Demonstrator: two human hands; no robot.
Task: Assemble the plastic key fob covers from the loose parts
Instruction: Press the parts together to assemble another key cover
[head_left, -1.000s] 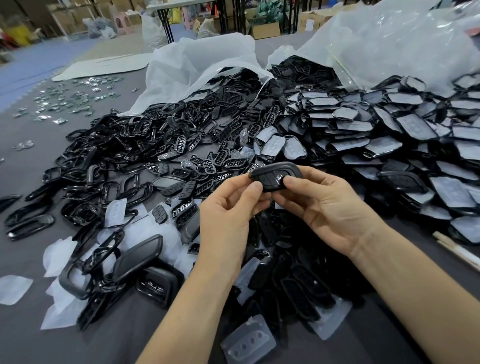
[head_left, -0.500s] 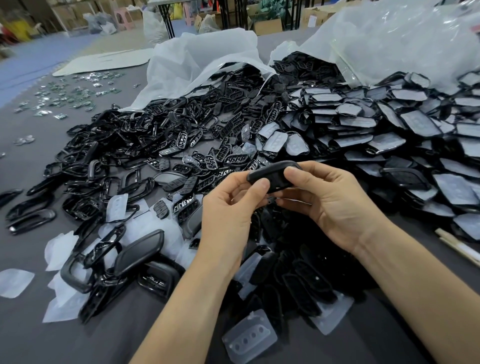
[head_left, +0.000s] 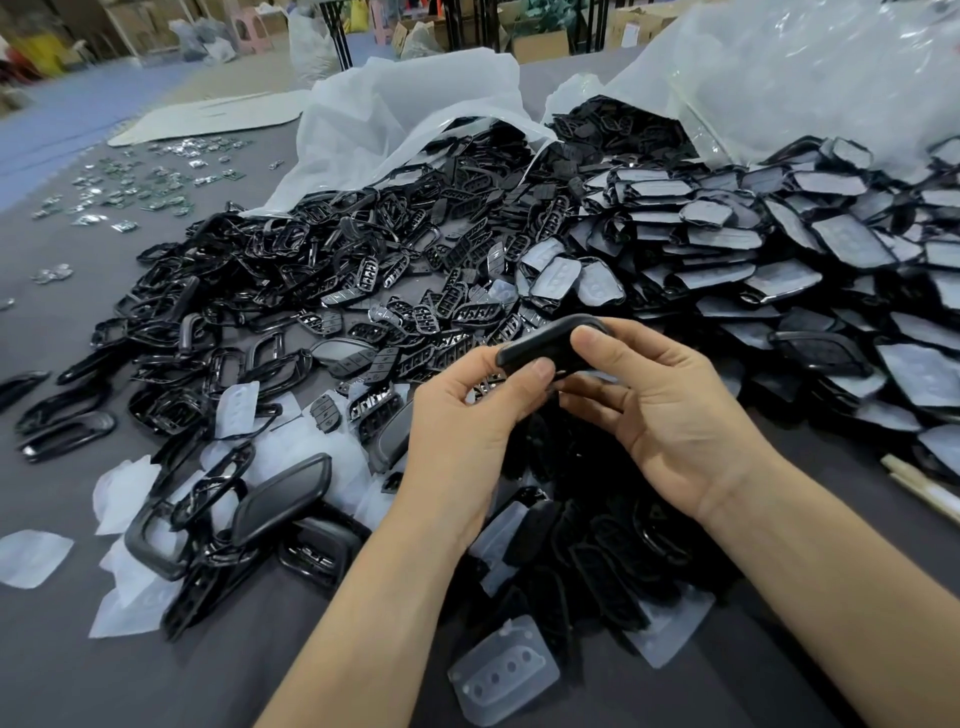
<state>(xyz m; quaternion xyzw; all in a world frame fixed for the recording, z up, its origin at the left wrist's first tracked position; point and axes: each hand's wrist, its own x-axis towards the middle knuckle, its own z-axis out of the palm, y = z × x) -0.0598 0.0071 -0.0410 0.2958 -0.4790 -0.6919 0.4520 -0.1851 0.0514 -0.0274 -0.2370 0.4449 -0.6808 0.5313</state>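
Observation:
Both hands hold one black key fob cover (head_left: 540, 345) above the table, its plain matte side turned up toward me. My left hand (head_left: 467, 421) pinches its near left end between thumb and fingers. My right hand (head_left: 660, 405) grips its right end, thumb on top and fingers curled beneath. A wide heap of loose black frames and button plates (head_left: 332, 280) spreads behind and to the left. To the right lie stacked black shells with pale film (head_left: 769, 260).
Clear silicone pads (head_left: 504, 670) and black parts lie under my forearms. A black shell (head_left: 283, 499) and frames sit at front left. White plastic bags (head_left: 410, 109) stand open at the back. Small shiny pieces (head_left: 140, 182) scatter far left. Wooden sticks (head_left: 919, 483) lie at right.
The cover has been turned in my hands: its button face, seen a second ago, now faces away and the plain matte side is up. Both hands stay in place.

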